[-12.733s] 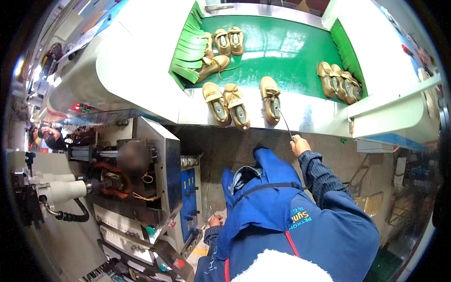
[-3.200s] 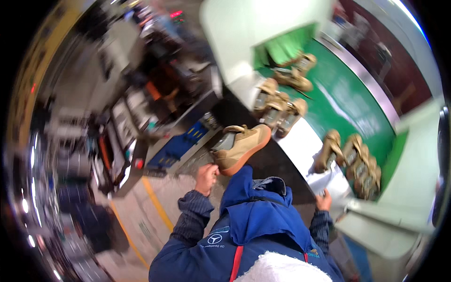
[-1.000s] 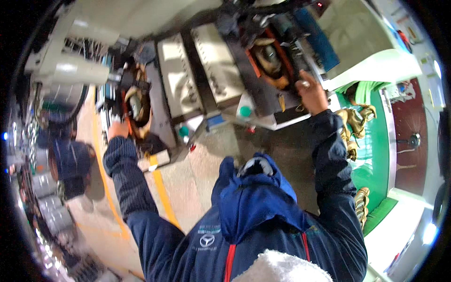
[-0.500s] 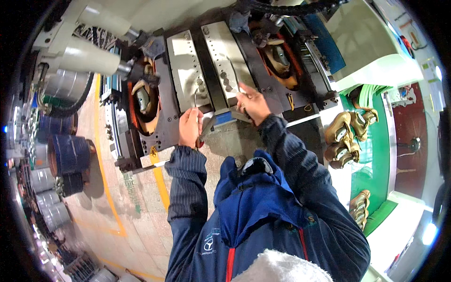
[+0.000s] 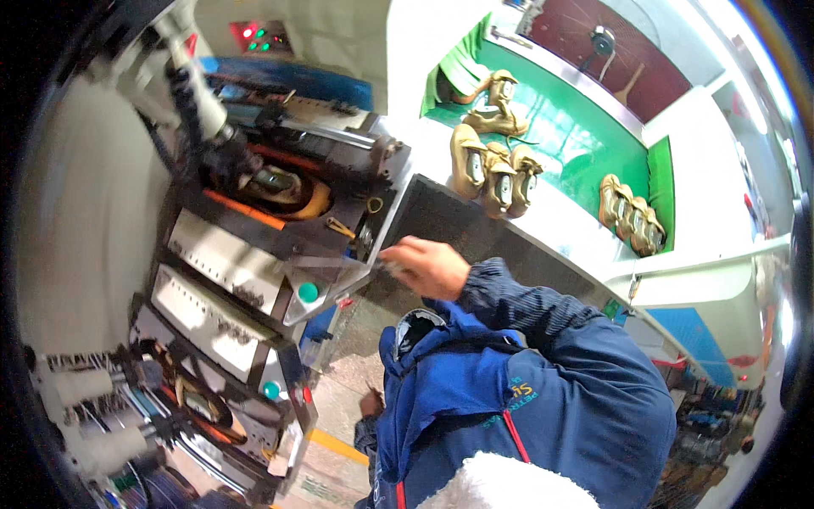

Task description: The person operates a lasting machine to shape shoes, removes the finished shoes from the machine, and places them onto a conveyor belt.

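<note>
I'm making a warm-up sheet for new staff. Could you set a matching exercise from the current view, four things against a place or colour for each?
Things:
1. belt
2. right hand
3. row of shoes at the belt's right end
4. apron

Place or colour:
A. tan
B. blue
C. green
D. beside the near corner of the machine

Right pairs: 1-C, 2-D, 3-A, 4-B.
</note>
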The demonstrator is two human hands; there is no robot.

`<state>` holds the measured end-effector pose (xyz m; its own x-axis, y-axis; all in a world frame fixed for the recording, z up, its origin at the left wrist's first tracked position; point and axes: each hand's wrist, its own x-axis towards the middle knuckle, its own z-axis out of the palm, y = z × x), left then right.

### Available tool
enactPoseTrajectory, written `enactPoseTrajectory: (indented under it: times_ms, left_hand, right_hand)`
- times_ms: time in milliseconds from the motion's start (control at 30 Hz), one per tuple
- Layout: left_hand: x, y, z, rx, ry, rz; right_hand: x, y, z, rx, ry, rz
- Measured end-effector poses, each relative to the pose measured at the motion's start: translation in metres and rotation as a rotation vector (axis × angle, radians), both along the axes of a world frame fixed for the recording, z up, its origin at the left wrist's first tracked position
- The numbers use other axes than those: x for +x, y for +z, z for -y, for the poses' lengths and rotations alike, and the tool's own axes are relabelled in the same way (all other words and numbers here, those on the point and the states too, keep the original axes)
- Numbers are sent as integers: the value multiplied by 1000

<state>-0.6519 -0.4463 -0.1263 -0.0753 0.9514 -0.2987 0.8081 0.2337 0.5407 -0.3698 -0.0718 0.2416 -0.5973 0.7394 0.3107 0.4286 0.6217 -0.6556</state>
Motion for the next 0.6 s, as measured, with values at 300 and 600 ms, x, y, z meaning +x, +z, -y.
enactPoseTrajectory:
  times_ms: [300,600]
  left_hand:
    - [22,-23,-15,-594,331,242]
    - [98,59,-135,-383,713,495]
  right_hand:
    - [219,-101,-80,-628,-834,-307]
    - [363,-234,-249,-232,-1009,292]
